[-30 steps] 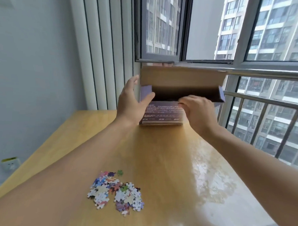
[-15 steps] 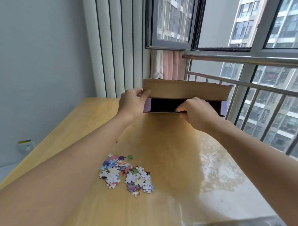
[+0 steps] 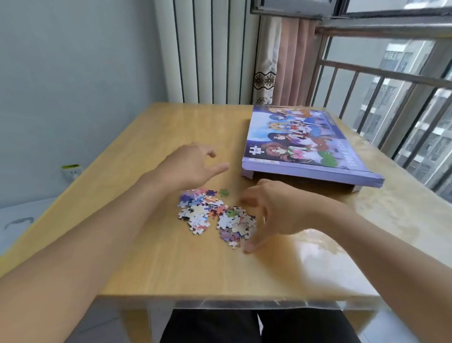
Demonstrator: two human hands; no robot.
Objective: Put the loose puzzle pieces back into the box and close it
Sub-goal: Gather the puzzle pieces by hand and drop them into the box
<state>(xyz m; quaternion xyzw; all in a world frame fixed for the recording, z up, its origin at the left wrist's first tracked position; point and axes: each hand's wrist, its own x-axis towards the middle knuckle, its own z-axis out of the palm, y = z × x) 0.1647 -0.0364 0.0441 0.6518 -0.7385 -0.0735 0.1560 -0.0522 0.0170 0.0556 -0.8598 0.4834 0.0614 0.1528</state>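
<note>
A pile of loose puzzle pieces (image 3: 212, 214) lies near the middle of the wooden table (image 3: 163, 267). The purple puzzle box (image 3: 306, 146) lies flat at the back right, picture side up, its near end flap open toward me. My left hand (image 3: 191, 164) hovers just behind the pile, fingers relaxed and spread, holding nothing. My right hand (image 3: 275, 212) reaches down at the pile's right edge, fingers spread, thumb tip touching the table beside the pieces. Neither hand touches the box.
A railing and window (image 3: 405, 83) run along the table's right side. A curtain (image 3: 284, 62) and ribbed wall panel (image 3: 207, 46) stand behind the table. A wall socket (image 3: 71, 170) sits low on the left. My dark-clothed lap (image 3: 259, 331) is below the near table edge.
Both hands let go of the box and drew back to the pile. The box, held up with its flap open before, now lies flat on the table. The view tilted down.
</note>
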